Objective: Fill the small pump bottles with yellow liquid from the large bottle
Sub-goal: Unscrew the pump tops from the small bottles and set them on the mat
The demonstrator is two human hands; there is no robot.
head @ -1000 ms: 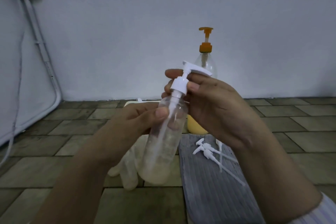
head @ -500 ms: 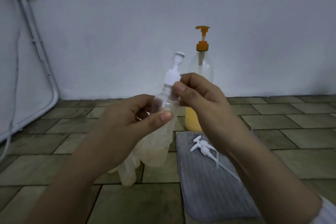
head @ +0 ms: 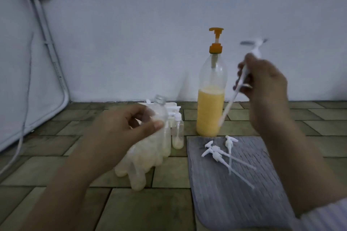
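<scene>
My left hand (head: 120,129) grips a small clear bottle (head: 161,112) with its neck open and uncapped. My right hand (head: 262,84) holds a white pump head (head: 251,48) lifted free, its long dip tube (head: 228,107) hanging down in front of the large bottle (head: 211,99). That large bottle stands on the floor, about half full of yellow liquid, with an orange pump on top. Another small pump bottle (head: 178,133) stands just right of my left hand, a little yellow liquid at its bottom.
A grey ribbed mat (head: 234,184) lies on the tiled floor at the right, with three loose white pump heads (head: 217,152) on it. A pale glove (head: 139,169) lies under my left hand. White pipes and a cable run down the wall at left.
My right hand has pulled the pump head and tube out of the small bottle and moved it up to the right. My left hand has lowered the open bottle.
</scene>
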